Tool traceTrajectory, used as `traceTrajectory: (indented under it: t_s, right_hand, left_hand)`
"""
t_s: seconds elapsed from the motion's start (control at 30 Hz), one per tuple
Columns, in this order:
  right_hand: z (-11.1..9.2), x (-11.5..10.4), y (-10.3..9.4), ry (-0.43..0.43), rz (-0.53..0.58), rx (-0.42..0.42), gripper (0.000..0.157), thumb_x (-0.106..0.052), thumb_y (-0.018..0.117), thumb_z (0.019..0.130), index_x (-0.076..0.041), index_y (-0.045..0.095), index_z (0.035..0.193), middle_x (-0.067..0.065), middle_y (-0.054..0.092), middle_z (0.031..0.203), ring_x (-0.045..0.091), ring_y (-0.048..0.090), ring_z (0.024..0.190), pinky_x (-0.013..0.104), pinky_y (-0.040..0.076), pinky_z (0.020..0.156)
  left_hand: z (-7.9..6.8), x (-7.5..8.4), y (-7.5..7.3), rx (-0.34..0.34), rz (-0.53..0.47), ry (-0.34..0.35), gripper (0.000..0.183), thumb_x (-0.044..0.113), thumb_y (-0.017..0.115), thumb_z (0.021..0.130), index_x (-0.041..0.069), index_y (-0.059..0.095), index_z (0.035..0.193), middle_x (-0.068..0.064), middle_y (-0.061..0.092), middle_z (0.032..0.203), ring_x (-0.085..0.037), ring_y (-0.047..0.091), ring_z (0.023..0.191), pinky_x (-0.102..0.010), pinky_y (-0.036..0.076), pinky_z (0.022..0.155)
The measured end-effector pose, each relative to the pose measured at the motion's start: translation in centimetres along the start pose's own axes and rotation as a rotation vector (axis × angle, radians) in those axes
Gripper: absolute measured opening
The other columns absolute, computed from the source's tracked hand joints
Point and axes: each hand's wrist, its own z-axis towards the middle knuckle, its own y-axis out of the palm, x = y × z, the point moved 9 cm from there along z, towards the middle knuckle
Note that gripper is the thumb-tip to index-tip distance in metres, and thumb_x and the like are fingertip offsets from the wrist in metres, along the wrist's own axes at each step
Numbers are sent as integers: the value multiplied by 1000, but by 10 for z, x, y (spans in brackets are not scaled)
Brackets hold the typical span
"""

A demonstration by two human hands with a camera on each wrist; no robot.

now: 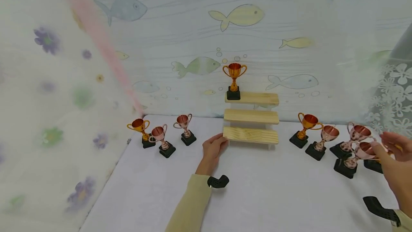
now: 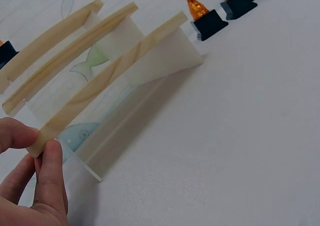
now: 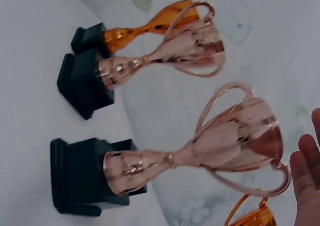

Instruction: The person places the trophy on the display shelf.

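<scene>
My left hand pinches the left end of the lowest step of a three-step wooden display stand. In the left wrist view the thumb lies over the plank and fingers under it. A gold trophy cup on a black base stands at the left end of the top step. At the far right, my right hand is open beside a rose-gold trophy, overlapping a gold one behind. The right wrist view has its fingertips near a handle of a rose-gold trophy.
On the left of the white-covered table stand a gold trophy and two rose-gold ones. Several more, including a gold trophy, cluster on the right. A fish-patterned curtain hangs behind the stand.
</scene>
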Motion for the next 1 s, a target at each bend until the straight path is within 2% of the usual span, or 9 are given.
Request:
traceTrajectory:
  t_s: [0.13, 0.23, 0.27, 0.4, 0.5, 0.63, 0.77, 0.9, 1.0]
  right_hand:
    - [-4, 13, -1, -11, -35, 17, 47, -3, 65, 97, -14, 57, 143, -32, 47, 119, 2, 48, 134, 21, 33, 118]
    - [-6, 24, 1, 48, -63, 13, 50, -3, 66, 96, -11, 55, 144, -23, 52, 129, 7, 46, 138, 23, 32, 120]
    - [-7, 30, 3, 96, -86, -2, 51, -5, 64, 98, -13, 52, 147, -18, 53, 135, 8, 43, 142, 24, 31, 120]
    - [-9, 46, 8, 215, -102, -46, 55, -5, 61, 100, -16, 47, 152, -8, 47, 150, 10, 37, 147, 28, 28, 123]
    - [-9, 55, 11, 291, -12, -64, 55, -4, 60, 100, -22, 48, 151, -15, 49, 145, 4, 41, 139, 20, 28, 120]
    - [-11, 66, 14, 363, 75, -85, 57, -2, 60, 99, -25, 49, 150, -16, 50, 146, -1, 42, 135, 3, 32, 107]
    - [-16, 75, 17, 389, 75, -102, 58, -4, 58, 100, -27, 46, 152, -15, 46, 151, -1, 42, 136, 2, 33, 103]
    - [-18, 80, 18, 376, 66, -94, 59, -3, 61, 99, -25, 47, 151, -22, 53, 129, -4, 46, 109, -3, 39, 90]
    - [-19, 81, 19, 338, 77, -93, 60, 3, 64, 95, -21, 51, 148, -24, 54, 108, -5, 48, 98, -4, 41, 79]
  left_hand:
    - [1, 1, 0, -4, 0, 11, 34, -7, 69, 87, -9, 69, 121, -23, 70, 117, -16, 71, 89, -30, 60, 87]
    - [0, 2, 0, -5, 4, 20, 33, -7, 68, 88, -10, 69, 121, -23, 70, 116, -15, 70, 87, -30, 60, 87]
    - [0, 3, 0, -1, 4, 18, 33, -7, 68, 88, -9, 69, 121, -23, 70, 116, -15, 70, 86, -30, 60, 87]
    - [0, 4, -1, 5, 8, 18, 33, -7, 68, 88, -9, 69, 121, -22, 70, 116, -15, 70, 86, -31, 60, 88]
    - [1, 5, -1, 5, 8, 17, 33, -6, 69, 88, -8, 69, 121, -22, 70, 116, -15, 70, 87, -31, 60, 89]
    - [2, 4, -1, 8, 7, 15, 32, -7, 69, 88, -9, 70, 120, -21, 71, 115, -15, 70, 86, -31, 60, 88]
    - [1, 4, 0, 3, 4, 23, 32, -8, 69, 88, -10, 70, 119, -23, 71, 115, -16, 70, 87, -31, 61, 87]
    - [0, 2, 0, 2, -5, 23, 32, -9, 68, 87, -10, 69, 119, -23, 70, 114, -16, 70, 88, -30, 61, 86]
    - [0, 2, 0, 3, -11, 19, 32, -9, 68, 87, -11, 69, 119, -23, 70, 115, -16, 70, 88, -30, 61, 86]
